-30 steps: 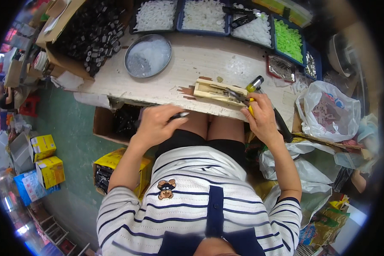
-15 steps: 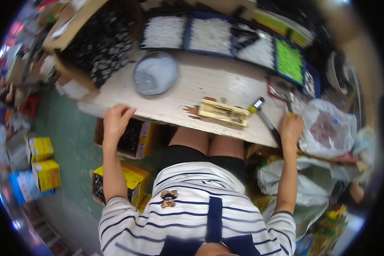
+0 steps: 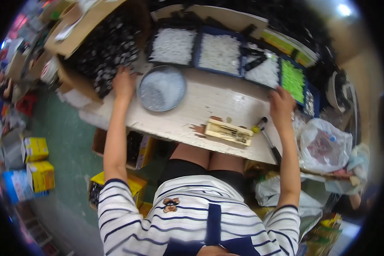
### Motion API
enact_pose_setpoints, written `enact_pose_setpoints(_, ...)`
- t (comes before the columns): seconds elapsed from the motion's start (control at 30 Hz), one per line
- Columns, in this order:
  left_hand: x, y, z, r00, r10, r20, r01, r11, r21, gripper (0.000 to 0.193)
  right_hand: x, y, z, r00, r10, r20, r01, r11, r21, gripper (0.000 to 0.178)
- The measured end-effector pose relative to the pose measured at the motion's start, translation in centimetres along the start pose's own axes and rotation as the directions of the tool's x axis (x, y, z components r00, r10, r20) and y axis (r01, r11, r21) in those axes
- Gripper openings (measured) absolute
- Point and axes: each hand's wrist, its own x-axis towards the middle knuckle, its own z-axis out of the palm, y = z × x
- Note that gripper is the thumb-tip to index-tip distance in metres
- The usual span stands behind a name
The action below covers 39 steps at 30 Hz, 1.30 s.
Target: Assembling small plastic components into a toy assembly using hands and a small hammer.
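My left hand (image 3: 123, 84) is at the near edge of a heap of small black parts (image 3: 109, 55) spilling from a cardboard box. Its fingers are drawn together over the parts; what they pinch is too small to make out. To its right stands a round metal bowl (image 3: 161, 88) with pale, shiny contents. My right hand (image 3: 282, 106) is at the near edge of a tray of small white parts (image 3: 262, 70), beside a tray of green parts (image 3: 292, 79). Its fingers are curled in, and anything between them is hidden. A cream-coloured jig (image 3: 228, 132) lies near the table's front edge.
Two more trays of white pieces (image 3: 172, 46) (image 3: 220, 53) line the back. Right of the jig lies a black-handled tool (image 3: 270, 145) with a yellow-and-black marker-like item (image 3: 259, 125). A clear plastic bag (image 3: 326, 143) sits at the right. Yellow boxes (image 3: 36, 149) stand on the floor at left.
Both hands have moved away from the table's front edge: the left up to the black parts, the right up to the white and green trays. The view has shifted slightly.
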Motion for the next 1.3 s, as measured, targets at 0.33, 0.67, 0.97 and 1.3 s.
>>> enact_pose_setpoints(0.33,-3.2,-0.7,0.1,0.99,0.14,-0.017,-0.139,0.99,0.021,0.019,8.0,-1.1,3.0,0.983,-0.185,-0.001,0.185,0.982,0.028,0.037)
enact_pose_setpoints(0.67,-4.3,-1.3,-4.0,0.855,-0.349,0.384,0.503,0.377,-0.778,0.026,5.2,-3.8,-3.6,0.946,-0.324,-0.036,0.325,0.931,0.165,0.018)
enact_pose_setpoints(0.97,-9.6,14.3,-5.8,0.788,0.145,0.598,0.6,0.031,-0.799,0.023,-5.3,-13.1,-3.0,0.913,-0.317,0.258,0.215,0.909,0.358,0.038)
enact_pose_setpoints(1.3,-9.5,18.4,-4.3,0.659,0.273,0.701,0.634,0.299,-0.713,0.016,-6.4,-12.8,-1.8,0.979,-0.115,0.171,-0.033,0.733,0.68,0.031)
